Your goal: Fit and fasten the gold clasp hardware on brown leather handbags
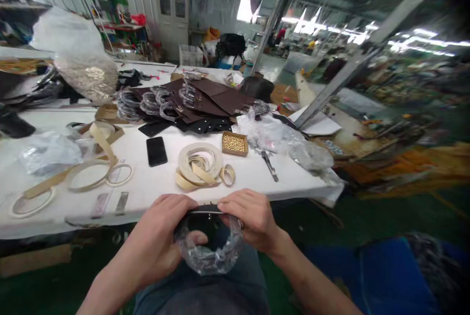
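My left hand (pixel 163 231) and my right hand (pixel 251 217) both grip a bag handle (pixel 213 260) over my lap, just off the table's front edge. Clear plastic is wrapped around its curved loop, which hangs downward. A dark strip (pixel 209 208) runs across the top between my hands, with small metal bits on it. My left thumb shows through the loop; the fingers behind are partly hidden. Beyond my hands lie a roll of cream tape (pixel 183 160) and a small box of gold-coloured studs (pixel 235 143).
Dark brown panels (pixel 216 94) with plastic-wrapped handles (pixel 150 104) are piled at the back of the white table (pixel 143 190). A phone (pixel 156 151), tape rings (pixel 88 176), a metal tool (pixel 270 165) and plastic bags (pixel 286 138) lie around. A metal post (pixel 338 77) slants up at right.
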`<state>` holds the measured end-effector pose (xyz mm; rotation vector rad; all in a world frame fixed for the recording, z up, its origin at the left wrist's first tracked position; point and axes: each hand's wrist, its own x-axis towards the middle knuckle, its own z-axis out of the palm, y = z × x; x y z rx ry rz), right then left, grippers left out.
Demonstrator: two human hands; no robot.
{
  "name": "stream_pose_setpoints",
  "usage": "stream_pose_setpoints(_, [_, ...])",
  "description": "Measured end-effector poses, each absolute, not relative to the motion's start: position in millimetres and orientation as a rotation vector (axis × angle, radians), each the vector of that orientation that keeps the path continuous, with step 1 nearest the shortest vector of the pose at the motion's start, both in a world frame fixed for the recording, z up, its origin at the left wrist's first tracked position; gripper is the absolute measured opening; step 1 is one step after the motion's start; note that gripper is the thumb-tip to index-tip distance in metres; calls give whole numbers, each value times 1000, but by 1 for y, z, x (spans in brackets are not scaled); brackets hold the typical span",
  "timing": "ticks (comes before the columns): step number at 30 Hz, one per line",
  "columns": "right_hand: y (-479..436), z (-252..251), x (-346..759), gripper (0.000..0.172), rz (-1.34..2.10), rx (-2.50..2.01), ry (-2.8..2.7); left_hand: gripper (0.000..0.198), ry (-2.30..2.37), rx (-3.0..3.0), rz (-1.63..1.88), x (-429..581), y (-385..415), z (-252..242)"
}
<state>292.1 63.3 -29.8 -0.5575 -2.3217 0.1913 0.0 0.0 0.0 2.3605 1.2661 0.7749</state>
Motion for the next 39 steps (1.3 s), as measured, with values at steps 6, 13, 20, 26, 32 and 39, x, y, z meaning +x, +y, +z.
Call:
stream_pose_setpoints(6, [53, -37, 289, 12, 199, -623, -2340, 15, 1315, 2671, 846, 19, 13, -10])
stream_pose_setpoints(13, [46, -23, 288, 19, 105, -627, -2281, 25, 1084, 2846, 1120, 15, 15, -16])
stream_pose_setpoints(20, [50, -18, 287, 22, 154, -563, -2408, 31, 1023, 2967, 1278, 8, 9, -51])
stream_pose_setpoints(26, [51, -17, 285, 24, 98, -473, -2373, 30, 1071, 2944, 1324, 7, 10, -51])
stream_pose_setpoints(32, [47, -17, 283, 26, -31, -453, -2318, 30, 1013, 2981, 1140, 2, 12, -47])
stream_pose_setpoints(39, [51, -15, 280, 21, 57, -551, -2360, 35, 1014, 3016, 1321, 4, 15, -51])
